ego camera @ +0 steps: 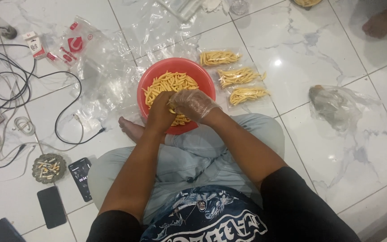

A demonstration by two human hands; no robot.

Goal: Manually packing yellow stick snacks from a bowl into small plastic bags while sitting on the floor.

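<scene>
— What are your hands doing?
— My bare left hand (160,114) and my right hand (193,105), in a thin clear plastic glove, meet over the round red plastic bowl (151,78) of pale yellow snack sticks (169,83).
— Closed?
— Both curl around some sticks; how tightly, I cannot tell.
— Beyond your right hand?
— Three small filled clear bags (236,76).

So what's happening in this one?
A person sits cross-legged on a white marble-tiled floor with a red bowl of yellow snack sticks in front of them. Both hands are over the bowl: the right hand wears a clear plastic glove, and the bare left hand meets it among the sticks. Three small filled bags lie beside the bowl. Empty plastic bags, cables, phones and an ashtray lie on the person's left.
</scene>
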